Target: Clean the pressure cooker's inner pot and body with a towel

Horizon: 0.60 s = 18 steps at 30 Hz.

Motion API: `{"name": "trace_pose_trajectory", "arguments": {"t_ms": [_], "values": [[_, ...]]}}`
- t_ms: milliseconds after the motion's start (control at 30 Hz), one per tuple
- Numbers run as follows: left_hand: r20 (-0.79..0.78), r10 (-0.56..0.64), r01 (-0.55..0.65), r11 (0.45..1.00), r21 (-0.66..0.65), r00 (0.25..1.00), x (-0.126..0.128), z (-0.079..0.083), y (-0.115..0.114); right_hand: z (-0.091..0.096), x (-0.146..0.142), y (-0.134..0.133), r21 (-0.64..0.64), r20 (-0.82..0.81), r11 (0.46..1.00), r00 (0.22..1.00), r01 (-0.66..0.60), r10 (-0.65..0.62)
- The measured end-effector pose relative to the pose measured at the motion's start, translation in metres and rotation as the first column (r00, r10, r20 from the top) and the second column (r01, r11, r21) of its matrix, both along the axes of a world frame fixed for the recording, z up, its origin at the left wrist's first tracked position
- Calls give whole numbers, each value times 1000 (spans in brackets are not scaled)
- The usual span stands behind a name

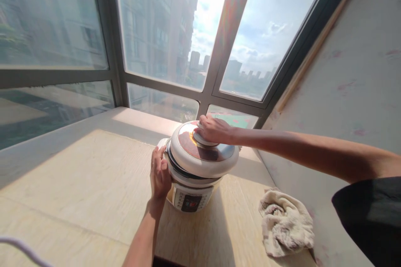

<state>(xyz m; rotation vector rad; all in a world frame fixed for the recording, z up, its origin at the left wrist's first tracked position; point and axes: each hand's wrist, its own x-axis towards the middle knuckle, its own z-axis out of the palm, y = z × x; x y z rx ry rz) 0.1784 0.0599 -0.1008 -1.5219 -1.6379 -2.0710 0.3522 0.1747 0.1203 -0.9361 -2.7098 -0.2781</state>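
A white electric cooker [191, 200] with a control panel on its front stands on a pale wooden ledge [94, 183] by the window. Its round lid [203, 154] sits tilted on top, the left edge lifted off the pot. My right hand [214, 130] is closed over the lid's knob from above. My left hand [159, 175] presses against the cooker's left side, fingers curled round the rim.
A crumpled cream cloth [285, 223] lies on the ledge to the right of the cooker, against the wall [344, 91]. Large window panes [156, 29] close off the far side. A thin pale cord [19, 247] crosses the lower left corner.
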Motion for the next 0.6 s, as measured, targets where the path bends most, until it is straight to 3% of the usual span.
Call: {"name": "trace_pose_trajectory", "arguments": {"t_ms": [267,467,600], "values": [[-39,67,-65,997,48,997,3,5,0,-5,-6,-15,-17,56,1000,998,19,-18],[-18,68,-67,996,51,998,3,3,1,0,-14,-25,-36,144,993,984,111,-105],[24,78,-80,994,75,997,5,2,2,-5,-16,-20,-104,40,991,996,81,-77]]}}
